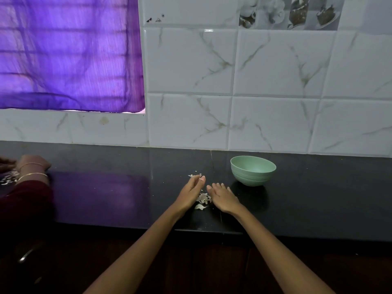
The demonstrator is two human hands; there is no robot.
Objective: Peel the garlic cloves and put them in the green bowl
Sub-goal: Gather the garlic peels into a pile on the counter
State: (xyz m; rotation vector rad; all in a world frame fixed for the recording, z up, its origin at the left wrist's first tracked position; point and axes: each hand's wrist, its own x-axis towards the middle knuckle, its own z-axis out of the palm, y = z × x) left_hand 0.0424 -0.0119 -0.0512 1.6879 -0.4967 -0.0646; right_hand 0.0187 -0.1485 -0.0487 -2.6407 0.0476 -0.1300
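Observation:
The green bowl [253,171] stands upright on the black counter [106,187], to the right of my hands; its inside is hidden from this angle. A small heap of white garlic skins [203,200] lies on the counter between my hands. My left hand [191,193] rests on its edge just left of the heap, fingers together and stretched forward, with a few skin flakes [194,175] at its fingertips. My right hand [222,197] lies palm down just right of the heap, fingers apart, holding nothing. No whole garlic clove shows.
Another person's hand with thin bangles [31,166] and a dark red sleeve [25,200] rest on the counter at the far left, beside more white skins [8,178]. A tiled wall [275,92] backs the counter; a purple curtain [70,54] hangs upper left.

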